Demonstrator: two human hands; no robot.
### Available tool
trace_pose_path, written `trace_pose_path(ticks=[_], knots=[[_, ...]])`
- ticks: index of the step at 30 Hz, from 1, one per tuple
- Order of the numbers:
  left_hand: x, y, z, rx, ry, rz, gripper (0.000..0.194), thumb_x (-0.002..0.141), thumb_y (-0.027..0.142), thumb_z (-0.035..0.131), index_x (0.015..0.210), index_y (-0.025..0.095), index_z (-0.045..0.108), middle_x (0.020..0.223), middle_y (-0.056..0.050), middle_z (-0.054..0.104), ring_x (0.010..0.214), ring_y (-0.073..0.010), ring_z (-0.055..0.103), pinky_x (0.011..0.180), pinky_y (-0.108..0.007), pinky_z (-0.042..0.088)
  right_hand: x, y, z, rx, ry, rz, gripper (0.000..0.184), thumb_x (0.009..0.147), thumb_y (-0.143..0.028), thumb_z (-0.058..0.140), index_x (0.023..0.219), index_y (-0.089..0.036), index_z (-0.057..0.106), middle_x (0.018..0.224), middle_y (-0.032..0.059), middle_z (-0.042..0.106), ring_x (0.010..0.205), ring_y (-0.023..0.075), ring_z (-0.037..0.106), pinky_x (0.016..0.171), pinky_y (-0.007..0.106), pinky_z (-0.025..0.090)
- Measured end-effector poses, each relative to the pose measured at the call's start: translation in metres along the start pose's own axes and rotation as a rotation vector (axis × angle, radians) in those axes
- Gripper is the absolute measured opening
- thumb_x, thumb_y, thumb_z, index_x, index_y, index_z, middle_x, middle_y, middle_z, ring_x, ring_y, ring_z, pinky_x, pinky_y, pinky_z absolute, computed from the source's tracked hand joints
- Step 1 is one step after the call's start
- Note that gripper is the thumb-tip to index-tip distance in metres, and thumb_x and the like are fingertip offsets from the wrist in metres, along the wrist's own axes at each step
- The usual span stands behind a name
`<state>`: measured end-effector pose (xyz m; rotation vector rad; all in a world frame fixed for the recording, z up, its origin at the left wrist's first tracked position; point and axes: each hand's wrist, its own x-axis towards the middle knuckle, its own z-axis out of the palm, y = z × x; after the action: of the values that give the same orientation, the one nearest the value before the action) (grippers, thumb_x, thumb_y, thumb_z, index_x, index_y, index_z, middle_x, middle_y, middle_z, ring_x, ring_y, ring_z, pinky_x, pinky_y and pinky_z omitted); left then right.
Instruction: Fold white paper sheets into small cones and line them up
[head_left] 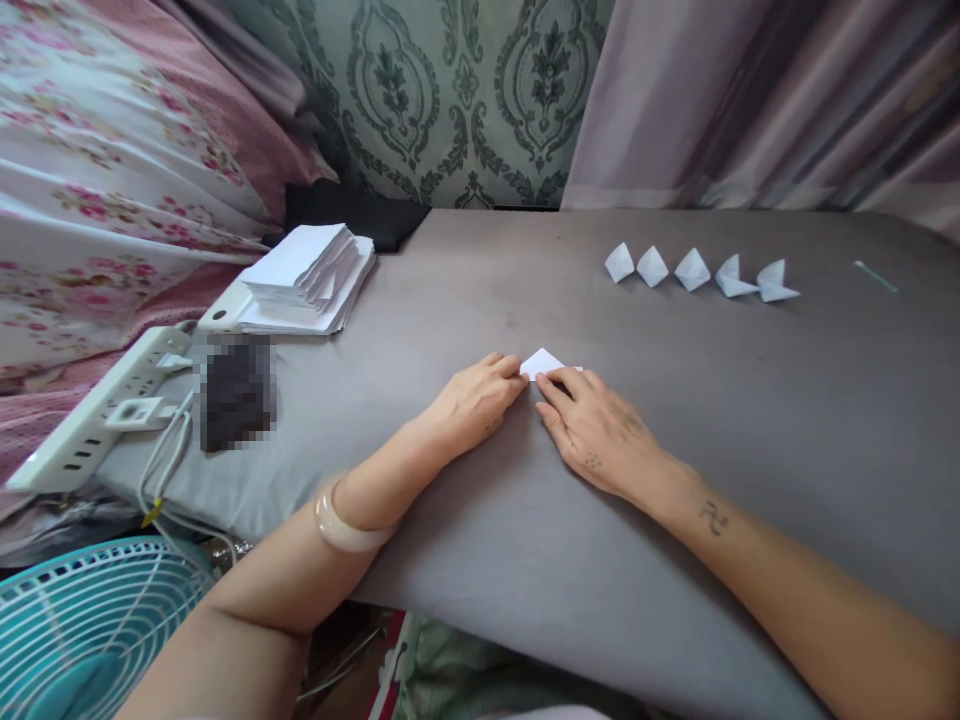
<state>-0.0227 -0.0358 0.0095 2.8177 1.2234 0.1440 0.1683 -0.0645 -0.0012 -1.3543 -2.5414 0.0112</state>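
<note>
A small white folded paper lies on the grey-covered table, its pointed tip facing away from me. My left hand has its fingers curled and pressed together at the paper's left corner. With fingertips on its right part, my right hand presses the paper down against the surface; the thumb sits apart, nearer to me. Both hands cover parts of the paper's lower edge. Several finished-looking folded paper pieces stand in a row farther back on the right.
At the back left rests a stack of white paper. A white power strip with plugs and cables runs along the left edge, beside a blurred dark object. A thin green stick lies far right. A blue fan stands at lower left.
</note>
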Motion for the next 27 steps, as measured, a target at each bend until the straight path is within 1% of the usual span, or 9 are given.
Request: trace_pose_path(ticks=[5,9,14,17,19,20,23,24,27], knots=[[-0.003,0.011,-0.001,0.001,-0.050,-0.111,0.033,0.096,0.014,0.034,0.114,0.013,0.061,0.104,-0.010,0.060,0.097,-0.0216,0.053,0.081,-0.031,0.049,-0.006,0.007,0.001,-0.083,0.046,0.072,0.043,0.100,-0.032,0.033,0.128,-0.012,0.059,0.115,0.0137,0.063,0.098,0.0263,0.055,0.081,0.038,0.047],[-0.009,0.018,-0.001,0.017,-0.077,-0.209,0.033,0.094,0.012,0.034,0.114,0.012,0.060,0.106,-0.010,0.061,0.099,-0.0216,0.054,0.078,-0.030,0.050,-0.011,0.012,0.001,-0.079,0.072,0.125,0.044,0.099,-0.029,0.032,0.126,-0.011,0.061,0.115,0.0136,0.063,0.100,0.0264,0.054,0.082,0.038,0.047],[-0.015,0.019,-0.006,0.009,-0.049,-0.231,0.034,0.094,0.014,0.032,0.111,0.012,0.062,0.107,-0.011,0.061,0.101,-0.0217,0.055,0.080,-0.030,0.049,-0.009,0.010,0.002,-0.019,0.052,0.170,0.041,0.097,-0.025,0.034,0.122,-0.010,0.062,0.115,0.0146,0.062,0.103,0.0264,0.052,0.089,0.037,0.045],[-0.007,0.017,-0.009,-0.010,-0.015,-0.265,0.032,0.093,0.017,0.036,0.103,0.016,0.067,0.100,-0.011,0.062,0.096,-0.0215,0.059,0.077,-0.030,0.048,-0.004,0.012,0.002,0.026,0.061,0.205,0.036,0.094,-0.021,0.037,0.115,-0.012,0.066,0.113,0.0153,0.061,0.104,0.0267,0.052,0.089,0.038,0.046],[0.005,0.015,-0.011,-0.029,0.033,-0.308,0.032,0.096,0.028,0.039,0.109,0.018,0.066,0.097,-0.011,0.063,0.091,-0.0226,0.060,0.073,-0.031,0.048,0.001,0.019,0.002,0.057,0.065,0.207,0.034,0.091,-0.017,0.039,0.108,-0.014,0.068,0.109,0.0152,0.062,0.102,0.0260,0.053,0.089,0.039,0.046],[0.011,0.014,-0.011,-0.041,0.049,-0.300,0.031,0.095,0.032,0.041,0.112,0.019,0.065,0.098,-0.010,0.063,0.091,-0.0231,0.060,0.074,-0.032,0.047,0.004,0.024,0.002,0.097,0.063,0.207,0.032,0.090,-0.015,0.040,0.103,-0.014,0.070,0.106,0.0145,0.062,0.100,0.0250,0.054,0.090,0.039,0.045],[0.028,0.010,-0.008,-0.034,0.111,-0.208,0.028,0.090,0.038,0.055,0.103,0.017,0.069,0.104,-0.012,0.060,0.101,-0.0252,0.056,0.084,-0.034,0.046,0.011,0.040,0.003,0.371,0.102,0.244,0.026,0.082,-0.011,0.050,0.094,-0.017,0.071,0.099,0.0101,0.063,0.095,0.0211,0.056,0.092,0.037,0.044],[0.032,0.009,-0.006,-0.037,0.128,-0.162,0.027,0.089,0.038,0.057,0.101,0.016,0.068,0.106,-0.013,0.059,0.102,-0.0247,0.055,0.087,-0.035,0.045,0.012,0.044,0.004,0.415,0.118,0.251,0.027,0.080,-0.010,0.050,0.094,-0.016,0.071,0.097,0.0090,0.063,0.093,0.0195,0.057,0.092,0.036,0.045],[0.036,0.007,0.000,-0.049,0.102,-0.077,0.027,0.094,0.035,0.049,0.099,0.013,0.065,0.103,-0.012,0.061,0.097,-0.0209,0.056,0.087,-0.032,0.045,0.012,0.053,0.010,0.503,0.158,0.271,0.031,0.076,-0.006,0.047,0.094,-0.015,0.071,0.095,0.0075,0.065,0.083,0.0151,0.060,0.085,0.032,0.048]])
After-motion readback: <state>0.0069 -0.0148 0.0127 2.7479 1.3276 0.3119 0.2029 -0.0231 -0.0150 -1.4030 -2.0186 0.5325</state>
